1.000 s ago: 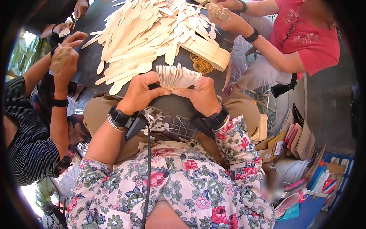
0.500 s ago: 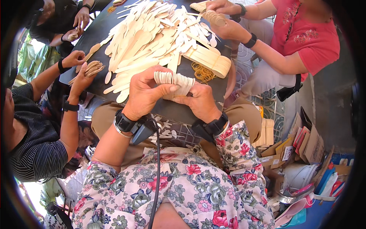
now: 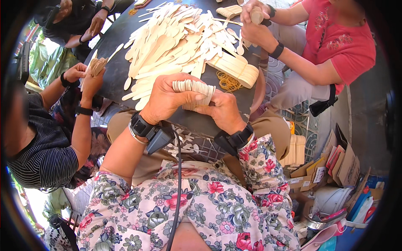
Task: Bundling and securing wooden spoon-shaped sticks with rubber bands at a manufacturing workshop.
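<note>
Head view showed the left hand [image 3: 165,98] closed in a tight grip over a fanned stack of flat wooden sticks [image 3: 194,90], thumb laid across its near face. At three o'clock of it, the right hand [image 3: 222,109] was curled shut on the same stack from below. Only the stick ends along the stack's top showed; the rest was hidden behind both hands. At twelve o'clock of the stack, a heap of loose wooden spoons [image 3: 176,42] covered the dark counter [image 3: 113,75], with yellow rubber bands [image 3: 228,81] at two o'clock
</note>
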Demonstrator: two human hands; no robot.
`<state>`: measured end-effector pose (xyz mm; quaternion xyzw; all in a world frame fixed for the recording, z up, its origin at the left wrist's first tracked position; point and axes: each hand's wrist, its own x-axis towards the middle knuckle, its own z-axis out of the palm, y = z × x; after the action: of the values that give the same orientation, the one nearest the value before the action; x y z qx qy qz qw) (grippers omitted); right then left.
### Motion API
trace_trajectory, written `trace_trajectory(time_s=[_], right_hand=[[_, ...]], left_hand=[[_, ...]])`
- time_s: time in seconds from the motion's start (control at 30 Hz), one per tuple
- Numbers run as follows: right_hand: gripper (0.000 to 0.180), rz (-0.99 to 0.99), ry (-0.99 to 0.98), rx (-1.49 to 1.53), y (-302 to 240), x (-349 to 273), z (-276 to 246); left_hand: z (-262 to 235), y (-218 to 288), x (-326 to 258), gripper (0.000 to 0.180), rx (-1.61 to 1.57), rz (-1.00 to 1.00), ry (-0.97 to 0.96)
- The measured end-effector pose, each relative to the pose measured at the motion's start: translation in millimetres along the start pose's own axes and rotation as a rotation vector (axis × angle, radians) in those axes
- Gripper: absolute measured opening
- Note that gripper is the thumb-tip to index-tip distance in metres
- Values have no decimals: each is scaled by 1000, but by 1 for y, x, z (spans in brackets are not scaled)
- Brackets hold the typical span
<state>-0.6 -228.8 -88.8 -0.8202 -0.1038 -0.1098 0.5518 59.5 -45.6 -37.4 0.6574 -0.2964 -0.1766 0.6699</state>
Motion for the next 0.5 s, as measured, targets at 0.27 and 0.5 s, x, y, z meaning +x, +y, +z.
trace_trajectory(time_s=[0.27, 0.5], right_hand=[[31, 230, 23, 330, 3, -4, -5], [23, 194, 209, 8, 3, -4, -18]], left_hand=[[1, -8, -2, 32, -320, -80, 468], [-11, -53, -46, 43, 535, -126, 491]])
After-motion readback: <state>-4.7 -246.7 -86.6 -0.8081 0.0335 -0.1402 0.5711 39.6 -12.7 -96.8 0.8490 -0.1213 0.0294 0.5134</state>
